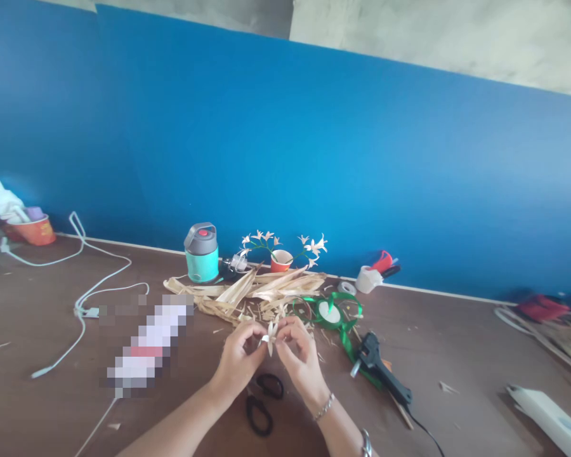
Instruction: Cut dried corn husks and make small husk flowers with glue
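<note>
Between my two hands is a small cream flower (271,339) with narrow pointed petals, made of something like dried husk. My left hand (242,355) pinches it from the left side, thumb and fingers closed. On the other side, my right hand (301,358) grips its petals between thumb and fingertips. Black-handled scissors (261,406) lie on the table below my hands, their blades hidden. Just beyond my fingers spreads a pile of dried husks (247,292) with loose scraps. A paper cup (281,261) behind it holds green stems with similar flowers (316,246).
A black glue gun (383,368) lies to the right, near a green ribbon spool (329,314). A turquoise flask (202,254) stands by the blue partition (285,139). White cables (83,298) and a blurred-out object (147,346) lie left. A white box (549,419) sits at right.
</note>
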`<state>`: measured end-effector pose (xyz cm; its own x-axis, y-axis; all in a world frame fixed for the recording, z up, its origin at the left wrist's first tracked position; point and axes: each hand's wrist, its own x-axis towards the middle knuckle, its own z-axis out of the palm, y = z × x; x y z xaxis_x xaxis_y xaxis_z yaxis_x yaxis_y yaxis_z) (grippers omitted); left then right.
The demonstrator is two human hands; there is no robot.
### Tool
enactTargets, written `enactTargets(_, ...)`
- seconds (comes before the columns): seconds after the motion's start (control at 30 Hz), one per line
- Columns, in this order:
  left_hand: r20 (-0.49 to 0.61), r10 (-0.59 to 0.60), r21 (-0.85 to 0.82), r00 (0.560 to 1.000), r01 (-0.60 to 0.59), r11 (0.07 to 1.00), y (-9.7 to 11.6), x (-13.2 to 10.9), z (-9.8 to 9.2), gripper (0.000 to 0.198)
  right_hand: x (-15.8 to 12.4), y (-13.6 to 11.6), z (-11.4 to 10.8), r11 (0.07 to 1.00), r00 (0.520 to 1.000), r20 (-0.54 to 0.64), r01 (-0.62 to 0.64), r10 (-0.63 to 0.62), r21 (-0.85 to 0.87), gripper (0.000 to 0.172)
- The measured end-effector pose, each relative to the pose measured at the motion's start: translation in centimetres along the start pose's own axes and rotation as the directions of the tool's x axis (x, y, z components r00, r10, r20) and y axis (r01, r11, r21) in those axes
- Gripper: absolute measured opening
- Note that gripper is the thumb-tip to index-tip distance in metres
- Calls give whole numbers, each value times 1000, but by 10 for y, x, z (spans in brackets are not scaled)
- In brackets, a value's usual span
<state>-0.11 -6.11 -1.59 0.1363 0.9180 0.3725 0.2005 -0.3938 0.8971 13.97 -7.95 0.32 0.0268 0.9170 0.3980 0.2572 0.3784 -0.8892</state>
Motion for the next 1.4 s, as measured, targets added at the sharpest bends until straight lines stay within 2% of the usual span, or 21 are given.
enactTargets(0.4, 23, 13, -65, 1000, -12, 998, -2, 1, -2, 6, 0, -1, 0, 1000, 1000, 9, -21, 21, 18, 12)
enactTargets(0.53, 21, 8, -95, 1000, -6, 995, -1, 2, -2, 8, 1, 1, 0, 996, 999, 6, -36, 36, 76, 13)
enactTargets(0.67, 59, -12, -153, 998, 21, 988, -1, 3, -1, 7, 3, 4, -3, 978, 994, 24, -110, 107, 180, 19)
enactTargets(0.8, 125, -16, -183, 992, 39, 982, 2, 3, -1, 9, 4, 6, -4, 938, 978, 56, -208, 200, 277, 17)
enactTargets(0.93, 145, -29, -185, 989, 56, 981, 6, 2, -1, 12, 5, 7, -2, 881, 966, 65, -257, 252, 396, 16)
enactTargets(1.2, 147, -1, -196, 989, 30, 980, 4, 2, -1, 14, 5, 6, 0, 852, 947, 72, -314, 314, 418, 15)
enactTargets(1.4, 147, -3, -201, 989, 33, 979, 4, 3, 0, 16, 3, 12, 1, 839, 944, 95, -324, 315, 436, 14)
